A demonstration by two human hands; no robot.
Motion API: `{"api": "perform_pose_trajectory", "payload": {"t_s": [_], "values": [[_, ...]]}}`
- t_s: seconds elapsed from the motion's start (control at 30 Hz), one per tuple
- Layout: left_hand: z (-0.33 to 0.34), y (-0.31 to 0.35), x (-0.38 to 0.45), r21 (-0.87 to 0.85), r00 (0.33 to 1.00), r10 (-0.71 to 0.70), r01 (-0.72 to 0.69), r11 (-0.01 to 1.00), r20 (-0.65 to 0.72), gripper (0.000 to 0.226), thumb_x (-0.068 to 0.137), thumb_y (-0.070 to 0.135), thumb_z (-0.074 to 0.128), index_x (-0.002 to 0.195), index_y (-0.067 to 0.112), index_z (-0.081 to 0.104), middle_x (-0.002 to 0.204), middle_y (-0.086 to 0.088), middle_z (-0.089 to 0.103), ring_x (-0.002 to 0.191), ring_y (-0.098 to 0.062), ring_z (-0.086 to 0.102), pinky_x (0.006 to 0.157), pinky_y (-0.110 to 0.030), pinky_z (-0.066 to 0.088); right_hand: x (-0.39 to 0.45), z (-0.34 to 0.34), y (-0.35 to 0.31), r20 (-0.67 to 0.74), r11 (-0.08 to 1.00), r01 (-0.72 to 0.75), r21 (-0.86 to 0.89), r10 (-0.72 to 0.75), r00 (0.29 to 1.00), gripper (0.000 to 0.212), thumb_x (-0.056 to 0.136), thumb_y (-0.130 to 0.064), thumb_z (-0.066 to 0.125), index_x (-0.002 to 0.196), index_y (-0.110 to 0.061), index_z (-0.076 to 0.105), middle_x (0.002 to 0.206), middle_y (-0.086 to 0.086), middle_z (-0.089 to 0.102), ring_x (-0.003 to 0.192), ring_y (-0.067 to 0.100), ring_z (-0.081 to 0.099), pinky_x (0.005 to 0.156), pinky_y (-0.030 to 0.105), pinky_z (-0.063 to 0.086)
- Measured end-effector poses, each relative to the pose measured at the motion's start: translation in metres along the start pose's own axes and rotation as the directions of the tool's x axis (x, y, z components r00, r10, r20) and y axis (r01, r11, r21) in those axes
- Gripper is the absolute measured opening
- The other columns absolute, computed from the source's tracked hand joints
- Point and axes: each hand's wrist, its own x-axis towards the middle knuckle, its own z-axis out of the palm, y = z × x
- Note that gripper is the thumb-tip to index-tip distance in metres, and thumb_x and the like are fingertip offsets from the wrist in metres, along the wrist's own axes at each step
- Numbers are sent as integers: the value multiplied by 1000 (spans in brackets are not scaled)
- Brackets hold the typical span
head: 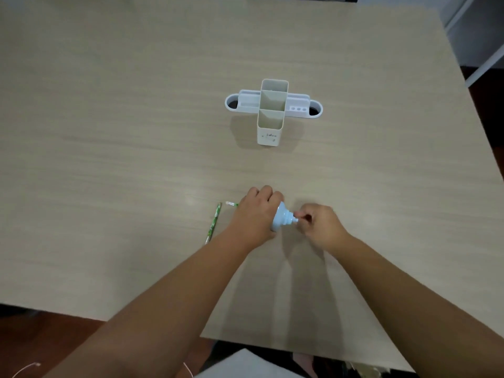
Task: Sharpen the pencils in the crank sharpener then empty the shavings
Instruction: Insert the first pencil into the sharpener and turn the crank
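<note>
A small light-blue crank sharpener rests on the table in front of me. My left hand wraps over its left side and hides most of its body. My right hand pinches the crank at the sharpener's right end. A green patterned pencil lies loose on the table left of my left hand. The white-and-green end of a second pencil sticks out from under my left hand; the rest of it is hidden.
A white desk organiser with tall open compartments stands farther back at the table's middle. The table's near edge runs close to my body, and the right edge borders a white frame.
</note>
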Motion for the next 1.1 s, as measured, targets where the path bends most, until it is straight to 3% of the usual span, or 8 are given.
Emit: {"api": "perform_pose_trajectory", "payload": {"t_s": [0.1, 0.3, 0.43, 0.53, 0.7, 0.8, 0.93, 1.1], "values": [[1, 2, -1, -9, 1000, -16, 16, 1000, -6, 66, 38, 21, 82, 97, 14, 54, 89, -6, 52, 70, -24, 42, 60, -37, 47, -44, 1, -7, 110, 999, -11, 48, 5, 994, 5, 80, -11, 66, 76, -10, 69, 72, 9, 69, 63, 21, 57, 64, 32, 46], [2, -3, 2, 8, 999, 5, -5, 1000, 33, 67, 43, 29, 78, 102, 15, 49, 95, -4, 51, 76, -27, 46, 67, -41, 46, 8, -31, -27, -185, 989, 71, 128, -46, 982, 3, 80, -6, 67, 79, -4, 68, 80, 1, 70, 69, 12, 61, 67, 20, 48], [-1, 3, -1, -46, 997, -52, 50, 998, -50, 64, 40, 23, 81, 99, 14, 55, 91, -5, 53, 70, -26, 43, 60, -37, 47, 0, -4, -6, 83, 1000, -7, -26, 9, 997, 9, 77, -3, 62, 68, -2, 63, 68, 6, 64, 57, 13, 51, 60, 27, 41], [-1, 4, -3, -14, 999, -16, 16, 1000, -46, 68, 35, 21, 83, 96, 14, 56, 89, -5, 54, 69, -24, 43, 57, -33, 44, -46, -9, -14, 144, 992, -17, 128, -2, 990, 7, 79, -8, 67, 73, -10, 69, 73, 7, 70, 61, 11, 56, 61, 26, 45], [-5, 3, -1, 0, 999, -14, 14, 1000, -49, 72, 32, 25, 86, 97, 15, 57, 89, -4, 55, 68, -24, 45, 59, -28, 37, 5, -30, -28, -186, 965, 22, 260, 28, 982, 2, 80, -8, 68, 78, -9, 69, 79, -1, 71, 69, 11, 61, 65, 12, 45], [-3, 3, -1, 11, 998, -29, 30, 1000, -47, 66, 37, 24, 82, 96, 16, 56, 90, -2, 54, 70, -23, 45, 62, -27, 35, 19, -10, -6, -40, 993, -56, 103, 60, 997, 11, 78, -5, 63, 68, -9, 62, 72, 12, 69, 62, 22, 58, 62, 28, 45], [4, 2, 1, -30, 998, -59, 58, 998, -19, 65, 41, 26, 79, 99, 19, 52, 93, -1, 52, 74, -25, 46, 64, -38, 47, -31, -4, -6, 145, 1000, 2, 29, -6, 989, 13, 79, -7, 65, 70, -15, 67, 62, -10, 60, 57, 3, 54, 58, 20, 41], [-1, 3, 1, 8, 1000, -6, 6, 1000, -21, 68, 36, 23, 80, 98, 16, 53, 91, -4, 53, 70, -25, 45, 59, -34, 43, -9, -31, -26, -144, 959, 15, 282, 27, 989, 3, 80, -10, 69, 77, -12, 70, 80, -1, 72, 66, 12, 62, 65, 15, 47]]}}
